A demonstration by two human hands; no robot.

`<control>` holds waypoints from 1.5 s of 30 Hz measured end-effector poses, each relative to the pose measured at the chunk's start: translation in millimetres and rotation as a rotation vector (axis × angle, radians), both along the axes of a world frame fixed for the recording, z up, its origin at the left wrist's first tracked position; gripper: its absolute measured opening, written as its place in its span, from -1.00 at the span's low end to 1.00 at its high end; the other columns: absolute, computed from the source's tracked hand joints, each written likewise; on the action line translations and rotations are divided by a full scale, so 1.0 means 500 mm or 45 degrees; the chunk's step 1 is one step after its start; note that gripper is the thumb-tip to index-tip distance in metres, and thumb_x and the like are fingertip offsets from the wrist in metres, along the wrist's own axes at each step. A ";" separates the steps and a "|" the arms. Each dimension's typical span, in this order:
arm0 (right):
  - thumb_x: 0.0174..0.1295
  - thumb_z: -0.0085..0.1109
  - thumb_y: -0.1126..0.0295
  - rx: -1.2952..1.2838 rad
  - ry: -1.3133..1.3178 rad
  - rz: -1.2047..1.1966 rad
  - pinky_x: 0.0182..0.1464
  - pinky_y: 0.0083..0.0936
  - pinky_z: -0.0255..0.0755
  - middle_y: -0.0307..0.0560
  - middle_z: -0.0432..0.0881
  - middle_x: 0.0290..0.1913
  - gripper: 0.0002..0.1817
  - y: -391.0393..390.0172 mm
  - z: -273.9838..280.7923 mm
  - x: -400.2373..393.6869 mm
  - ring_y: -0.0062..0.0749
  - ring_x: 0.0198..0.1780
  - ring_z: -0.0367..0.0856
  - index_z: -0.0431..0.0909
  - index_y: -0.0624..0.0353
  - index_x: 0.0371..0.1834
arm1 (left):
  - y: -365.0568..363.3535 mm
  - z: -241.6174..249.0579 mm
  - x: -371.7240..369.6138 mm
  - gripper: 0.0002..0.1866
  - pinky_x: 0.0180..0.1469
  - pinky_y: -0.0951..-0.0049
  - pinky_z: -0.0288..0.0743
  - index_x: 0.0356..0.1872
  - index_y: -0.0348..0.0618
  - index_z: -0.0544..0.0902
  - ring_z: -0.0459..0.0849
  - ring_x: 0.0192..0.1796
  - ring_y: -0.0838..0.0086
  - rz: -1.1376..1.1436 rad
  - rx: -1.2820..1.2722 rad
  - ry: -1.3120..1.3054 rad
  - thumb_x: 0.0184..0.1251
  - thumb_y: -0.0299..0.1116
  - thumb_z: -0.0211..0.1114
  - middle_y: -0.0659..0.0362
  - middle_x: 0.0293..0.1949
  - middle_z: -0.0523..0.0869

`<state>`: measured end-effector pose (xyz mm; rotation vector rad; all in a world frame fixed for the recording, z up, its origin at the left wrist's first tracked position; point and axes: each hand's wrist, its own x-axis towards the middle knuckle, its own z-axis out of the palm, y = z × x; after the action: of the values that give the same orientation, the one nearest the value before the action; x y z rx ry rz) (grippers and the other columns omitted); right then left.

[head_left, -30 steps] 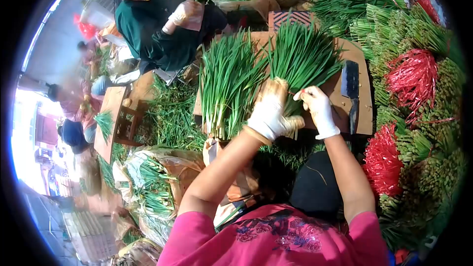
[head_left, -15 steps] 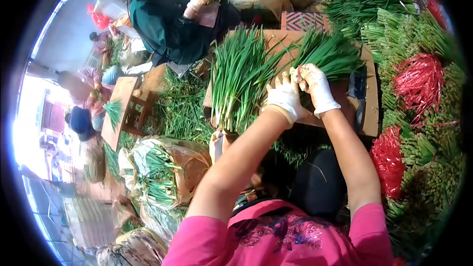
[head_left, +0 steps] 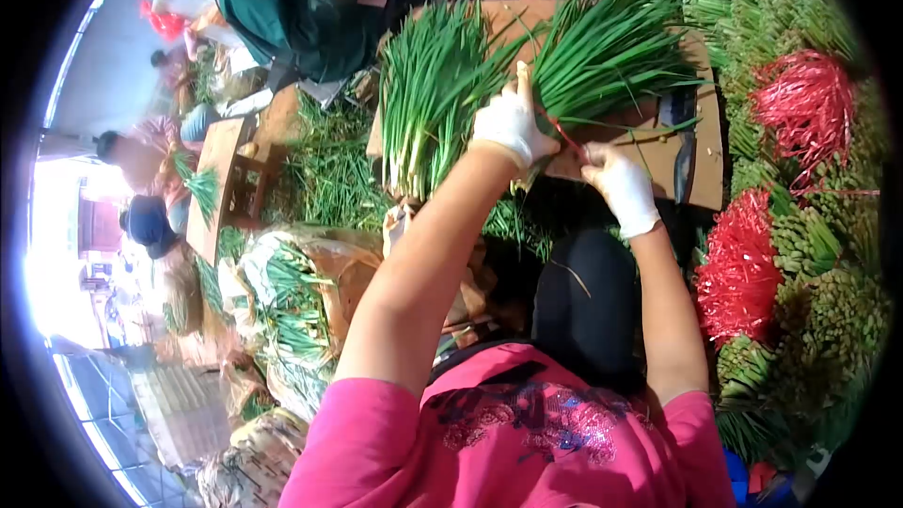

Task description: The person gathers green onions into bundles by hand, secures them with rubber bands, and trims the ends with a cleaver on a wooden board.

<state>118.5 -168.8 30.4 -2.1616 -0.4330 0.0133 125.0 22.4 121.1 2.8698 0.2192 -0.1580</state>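
My left hand [head_left: 513,122], in a white glove, grips the stem end of a bunch of chives [head_left: 611,56], whose long green leaves fan up and right. The hand hides the bunch's base. A red plastic strip [head_left: 564,134] runs from beside my left hand to my right hand [head_left: 621,183], also white-gloved, which pinches the strip's end over the board's front edge. Left of my left hand lies a second pile of chives [head_left: 423,94], pale stems toward me. Both lie on a brown board [head_left: 710,132].
Bundled green stalks [head_left: 800,245] fill the right side, with red strip bundles [head_left: 738,268] on them. Several chives lie in a plastic-lined sack [head_left: 301,292] at left. A person in dark green [head_left: 292,19] sits beyond the board; other people sit near a small wooden table [head_left: 214,174].
My hands were close together at the bunch's base. My right hand has moved down and right, drawing out the red strip. The view has shifted, so the board appears higher.
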 end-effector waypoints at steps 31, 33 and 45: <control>0.00 0.29 0.41 0.195 -0.383 0.034 -0.20 -0.42 0.48 -0.10 0.63 -0.19 -0.89 0.036 0.154 0.010 -0.26 -0.21 0.62 0.62 0.20 -0.44 | -0.020 0.002 0.013 0.31 0.39 0.08 0.11 0.44 -0.32 -0.13 0.17 0.43 0.19 -0.097 0.168 -0.139 -0.21 0.18 0.49 -0.04 0.41 0.17; 0.13 0.20 0.45 0.782 -0.143 0.118 -0.23 -0.50 0.46 -0.16 0.64 -0.23 -0.90 0.084 0.087 0.056 -0.42 -0.29 0.60 0.64 0.21 -0.32 | -0.013 -0.037 0.007 0.27 0.36 0.12 0.16 0.42 -0.37 -0.08 0.21 0.40 0.10 -0.175 0.098 -0.320 -0.25 0.07 0.50 -0.13 0.37 0.21; 0.35 0.06 0.22 1.523 0.968 0.213 -0.61 -0.73 0.10 -0.44 0.43 -0.57 -0.76 0.233 0.110 0.153 -0.74 -0.62 0.26 0.45 0.01 -0.47 | 0.058 -0.107 0.101 -0.14 0.42 0.29 0.10 0.43 -0.24 0.02 0.11 0.43 -0.02 -0.346 0.323 -0.101 0.20 -0.02 0.15 -0.14 0.39 0.18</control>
<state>194.8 -52.3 85.5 -0.8296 -0.0938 0.5159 175.4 51.5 67.7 3.1396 -0.1808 -0.0701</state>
